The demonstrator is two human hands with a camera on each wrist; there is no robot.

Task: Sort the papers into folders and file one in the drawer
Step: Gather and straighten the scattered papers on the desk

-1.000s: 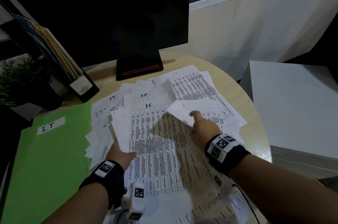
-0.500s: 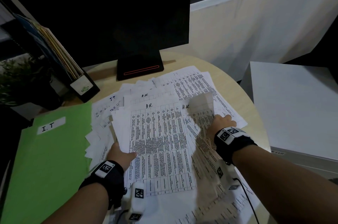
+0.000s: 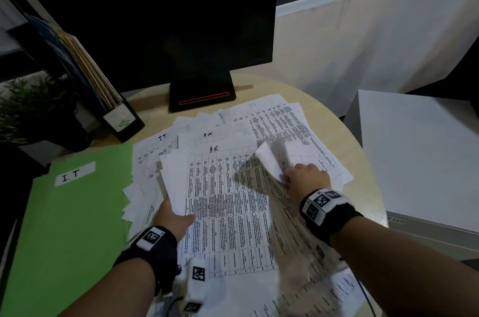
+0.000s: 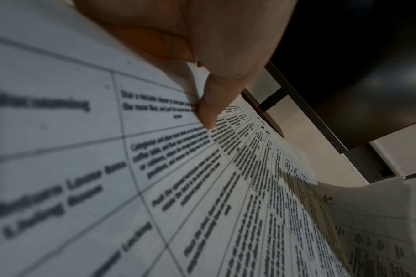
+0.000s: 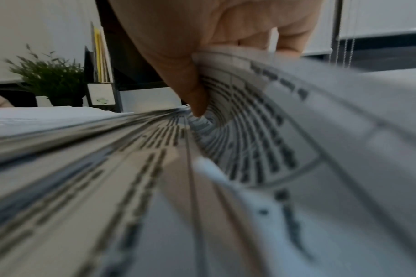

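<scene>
While we lean over the bench (image 3: pixel 334 119), our left hand (image 3: pixel 173 218) sits at the near-left edge of the H.R. sheet (image 3: pixel 228 202), thumb flat on the print and the remaining fingers tucked under the edge, so the sheet is pinched. From the left wrist view the thumb (image 4: pixel 208 112) presses on a table cell. Right of the H.R. sheet, our right hand (image 3: pixel 307 175) grips a curled sheet (image 3: pixel 272 158); from the right wrist view its fingers (image 5: pixel 197 97) curl round the paper's rolled edge, and the sheet appears motion-blurred. Both sheets lie on the spread of papers (image 3: pixel 280 119) that covers the bench beyond and around the H.R. sheet. Left of the H.R. sheet, a green folder (image 3: pixel 67 233) labelled I.T lies flat, touching the papers' left fringe. Beyond the H.R. sheet stands the monitor (image 3: pixel 160 18) on its base. Far left of it stand a file holder (image 3: pixel 114 112) with folders and a plant (image 3: pixel 31 106). Right of the bench stands a white cabinet (image 3: pixel 420 156).
</scene>
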